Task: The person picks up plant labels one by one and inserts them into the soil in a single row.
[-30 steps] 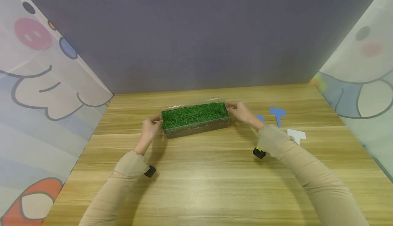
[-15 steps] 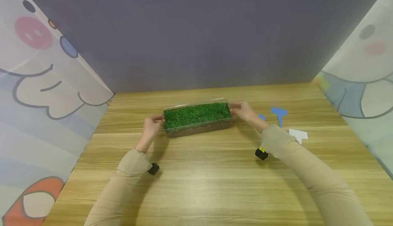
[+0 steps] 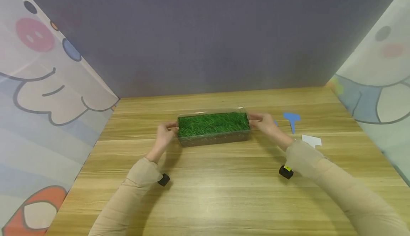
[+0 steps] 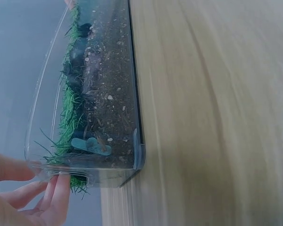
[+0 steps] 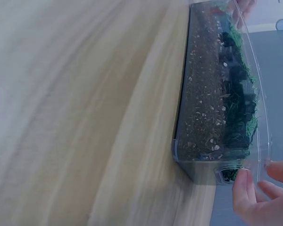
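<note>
A long clear plastic planter box (image 3: 214,139) filled with soil (image 4: 111,66) and topped with green grass (image 3: 213,124) is near the middle of the table in the head view. My left hand (image 3: 166,134) grips its left end by the rim, and my right hand (image 3: 264,124) grips the right end. In the left wrist view, the fingers (image 4: 59,190) sit at an end cutout below the rim. The right wrist view has the fingers (image 5: 245,193) at a matching cutout. A small pale blue piece (image 4: 91,146) shows against the soil inside the wall.
Right of the right hand lie a blue T-shaped plant label (image 3: 292,121) and a white one (image 3: 311,140). Part of another blue piece peeks out behind the right hand. A grey wall (image 3: 217,40) stands behind the wooden table (image 3: 208,189), with cartoon-printed panels at both sides.
Both hands have shifted the planter box to the right and slightly nearer to me, still holding its ends. The T-shaped labels stay where they were.
</note>
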Demonstrator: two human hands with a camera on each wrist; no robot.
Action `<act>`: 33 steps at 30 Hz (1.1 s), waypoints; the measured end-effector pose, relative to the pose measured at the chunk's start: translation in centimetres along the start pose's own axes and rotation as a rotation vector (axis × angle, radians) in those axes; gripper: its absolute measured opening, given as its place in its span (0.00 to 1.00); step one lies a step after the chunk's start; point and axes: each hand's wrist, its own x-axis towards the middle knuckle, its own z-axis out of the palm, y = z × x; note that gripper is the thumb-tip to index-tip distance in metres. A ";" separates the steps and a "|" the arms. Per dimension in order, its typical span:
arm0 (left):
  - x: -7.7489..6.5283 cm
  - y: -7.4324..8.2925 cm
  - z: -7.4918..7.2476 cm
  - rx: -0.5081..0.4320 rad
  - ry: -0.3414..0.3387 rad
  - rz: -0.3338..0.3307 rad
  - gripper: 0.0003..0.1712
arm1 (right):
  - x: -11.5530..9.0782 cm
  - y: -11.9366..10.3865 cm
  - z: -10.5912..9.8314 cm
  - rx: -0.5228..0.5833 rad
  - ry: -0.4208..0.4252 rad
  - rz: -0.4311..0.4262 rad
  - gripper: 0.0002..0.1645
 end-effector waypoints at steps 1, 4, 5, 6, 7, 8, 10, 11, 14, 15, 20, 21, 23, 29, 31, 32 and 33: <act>0.1 -0.1 0.0 0.004 -0.001 0.011 0.18 | -0.1 0.0 0.0 -0.001 0.004 -0.002 0.26; 0.1 -0.2 0.0 0.024 -0.004 0.039 0.17 | -0.6 0.0 0.0 -0.010 0.013 -0.012 0.27; 0.0 -0.2 0.1 0.027 -0.007 0.043 0.17 | -0.9 0.2 0.0 -0.006 0.018 -0.018 0.27; -0.1 -0.2 0.2 0.027 -0.008 0.046 0.17 | -1.1 0.3 -0.1 -0.013 0.021 -0.029 0.27; -0.2 -0.1 0.3 0.029 -0.012 0.048 0.17 | -1.3 0.4 -0.1 -0.016 0.026 -0.036 0.27; -0.3 -0.1 0.4 0.025 -0.015 0.046 0.17 | -1.6 0.6 -0.2 -0.024 0.032 -0.041 0.27; -0.5 0.0 0.5 0.020 -0.016 0.040 0.17 | -1.9 0.8 -0.3 -0.028 0.041 -0.052 0.27; -0.6 0.0 0.6 0.027 -0.016 0.040 0.16 | -2.1 0.9 -0.3 -0.036 0.045 -0.052 0.27; -0.9 0.0 0.8 0.045 -0.015 0.050 0.15 | -2.7 1.2 -0.5 -0.039 0.051 -0.048 0.27; -1.0 0.0 0.8 0.048 -0.019 0.049 0.15 | -2.9 1.3 -0.5 -0.036 0.054 -0.044 0.27; -1.2 -0.1 1.1 0.029 -0.049 0.039 0.17 | -3.4 1.4 -0.6 -0.071 0.073 -0.064 0.26; -1.1 -0.2 1.1 0.024 -0.053 0.039 0.17 | -3.5 1.4 -0.6 -0.083 0.075 -0.064 0.27; -1.1 -0.2 1.1 0.021 -0.054 0.049 0.17 | -3.6 1.4 -0.6 -0.105 0.072 -0.063 0.27; -1.2 -0.3 1.1 0.014 -0.049 0.039 0.16 | -3.7 1.6 -0.7 -0.099 0.064 -0.051 0.28; -1.2 -0.4 1.1 0.023 -0.046 0.037 0.16 | -3.6 1.6 -0.6 -0.103 0.070 -0.056 0.27; -1.2 -0.5 1.1 0.030 -0.045 0.041 0.16 | -3.6 1.6 -0.6 -0.102 0.070 -0.060 0.27; -1.2 -0.5 1.1 0.033 -0.043 0.042 0.16 | -3.5 1.6 -0.5 -0.103 0.071 -0.058 0.27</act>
